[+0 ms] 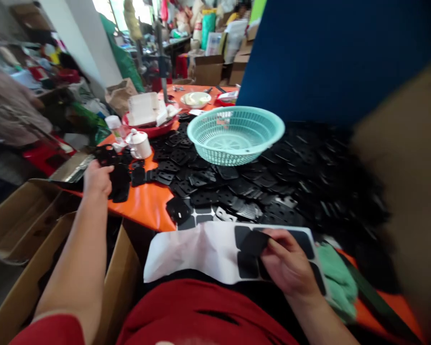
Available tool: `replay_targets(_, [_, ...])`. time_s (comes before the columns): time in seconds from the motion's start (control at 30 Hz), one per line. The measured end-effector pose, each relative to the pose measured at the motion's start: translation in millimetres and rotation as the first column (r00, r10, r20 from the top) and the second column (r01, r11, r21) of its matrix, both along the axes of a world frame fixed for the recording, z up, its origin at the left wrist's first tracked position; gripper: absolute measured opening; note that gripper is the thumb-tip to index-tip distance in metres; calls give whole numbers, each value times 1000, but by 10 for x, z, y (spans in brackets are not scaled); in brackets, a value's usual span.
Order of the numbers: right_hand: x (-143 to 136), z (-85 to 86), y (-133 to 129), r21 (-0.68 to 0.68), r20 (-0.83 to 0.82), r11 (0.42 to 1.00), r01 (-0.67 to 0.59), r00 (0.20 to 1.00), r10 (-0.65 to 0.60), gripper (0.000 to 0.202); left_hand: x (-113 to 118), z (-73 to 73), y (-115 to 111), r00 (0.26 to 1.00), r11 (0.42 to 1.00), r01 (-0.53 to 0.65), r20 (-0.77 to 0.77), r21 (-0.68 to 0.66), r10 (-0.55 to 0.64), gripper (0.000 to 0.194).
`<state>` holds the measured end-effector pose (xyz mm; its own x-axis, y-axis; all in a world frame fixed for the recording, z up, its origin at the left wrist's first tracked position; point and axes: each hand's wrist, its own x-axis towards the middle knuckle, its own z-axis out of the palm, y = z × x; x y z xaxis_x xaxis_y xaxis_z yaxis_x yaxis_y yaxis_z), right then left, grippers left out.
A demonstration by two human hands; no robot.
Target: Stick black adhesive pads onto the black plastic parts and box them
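Note:
My right hand [290,263] is closed, with thumb and fingers pinching a dark rounded-corner sticker [254,244] that is lifted over its white backing sheet [190,251]. More dark stickers remain on the sheet's right part, and its left part is bare and wrinkled. The sheet lies across the table's near edge, close to my body. Over at the left edge of the table, my left hand [98,179] has its fingers curled beside black plates [120,184]. Its fingertips are partly hidden, so what it grips cannot be made out.
Black plates with holes [273,179] cover much of the orange table [143,211]. On them rests a mint-green basket [237,155]. A lidded white mug [139,144] and a red tray stand behind. An open carton [118,268] is at lower left, a green cloth [335,282] at right.

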<state>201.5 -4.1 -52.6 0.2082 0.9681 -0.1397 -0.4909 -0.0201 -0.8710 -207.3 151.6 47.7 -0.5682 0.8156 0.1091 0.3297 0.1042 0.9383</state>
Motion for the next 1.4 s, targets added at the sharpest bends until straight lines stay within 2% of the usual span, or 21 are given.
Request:
replay_targets(0.07, [-11,42,6,2,-45,1000,13,999,-13,27,254,51,-290,982,990,127,137,55,-133,37])
replay_targets(0.1, [-14,57,7,-4,-54,1000,21,998,-21,27,413,57,-452,912,971,221,333,95,-240,28])
replay_targets(0.13, [-16,71,6,-12,-56,1000,27,998,-28,27,593,46,-622,796,927,363,487,91,-360,21])
replay_targets(0.2, [-19,101,-2,-30,-65,999,34,997,-36,27,995,-35,-953,535,771,630,665,97,-521,22])
replay_targets(0.27, [-18,139,-14,-47,-93,998,32,995,-36,27,1408,-199,-1222,286,587,802,793,108,-538,26])
replay_targets(0.3, [-15,159,-20,-56,-101,998,28,994,-34,26,1596,-307,-1320,206,524,842,825,125,-526,30])
replay_targets(0.33, [-11,179,-26,-66,-99,998,25,995,-32,25,1759,-424,-1392,162,483,866,839,131,-519,35])
replay_targets(0.37, [-6,198,-33,-74,-82,997,25,996,-31,25,1893,-540,-1442,149,472,871,841,139,-521,39])
replay_targets(0.43, [0,231,-52,-97,-8,995,29,1000,-30,25,2070,-738,-1492,153,492,860,852,135,-502,42])
replay_targets(0.53, [-16,276,-99,-138,109,990,20,994,-5,25,2165,-871,-1511,161,511,852,870,116,-466,43])
replay_targets(0.7, [-82,299,-146,-201,329,978,-48,937,113,25,2181,-828,-1528,197,495,865,851,83,-487,44])
replay_targets(0.8, [-104,270,-133,-224,380,972,-65,913,148,26,2190,-822,-1551,195,475,877,850,71,-489,52])
replay_targets(0.9, [-123,244,-118,-228,396,971,-68,905,157,26,2200,-839,-1579,188,470,880,856,72,-482,55])
replay_targets(1.13, [-180,234,-114,-248,385,964,-94,904,187,26,2223,-824,-1607,187,522,850,881,77,-434,58])
replay_targets(1.4, [-179,234,-93,-249,396,964,-91,899,187,26,2222,-835,-1614,182,512,855,879,80,-441,57])
